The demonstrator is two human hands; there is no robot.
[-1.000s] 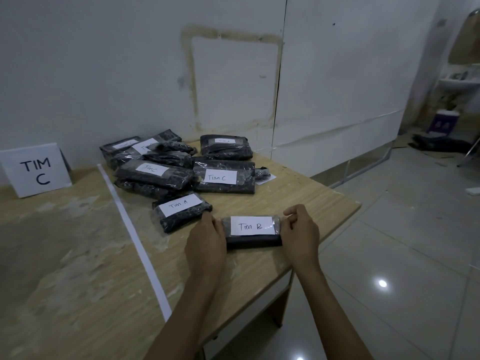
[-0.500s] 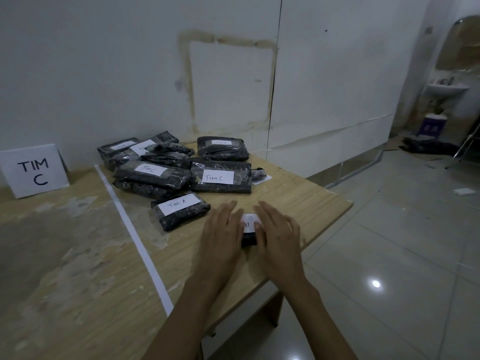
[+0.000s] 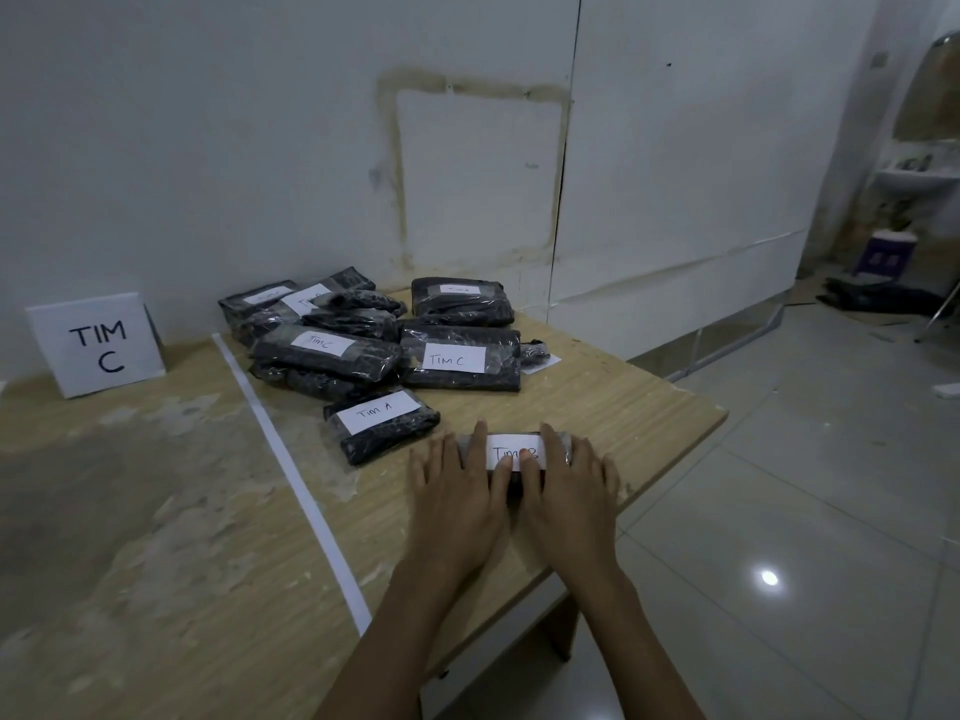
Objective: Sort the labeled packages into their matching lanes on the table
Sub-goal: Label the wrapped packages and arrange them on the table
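Observation:
A black wrapped package with a white "Tim B" label [image 3: 514, 450] lies near the table's front right edge. My left hand [image 3: 457, 498] and my right hand [image 3: 569, 493] lie flat on top of it with straight fingers, covering most of it. A "Tim A" package [image 3: 382, 423] sits just left of it. Behind lies a pile of several black packages, among them two marked "Tim C" [image 3: 457, 362] [image 3: 327, 350]. A white card reading "TIM C" [image 3: 98, 341] stands at the back left, against the wall.
A white tape strip [image 3: 291, 475] runs from back to front across the wooden table [image 3: 623, 407], splitting it into lanes. Left of the strip the tabletop is worn and patchy. The table's right edge drops to a tiled floor [image 3: 779, 511].
My hands went from the ends of the "Tim B" package to lying flat on top of it, and they have since spread slightly, showing more of the label.

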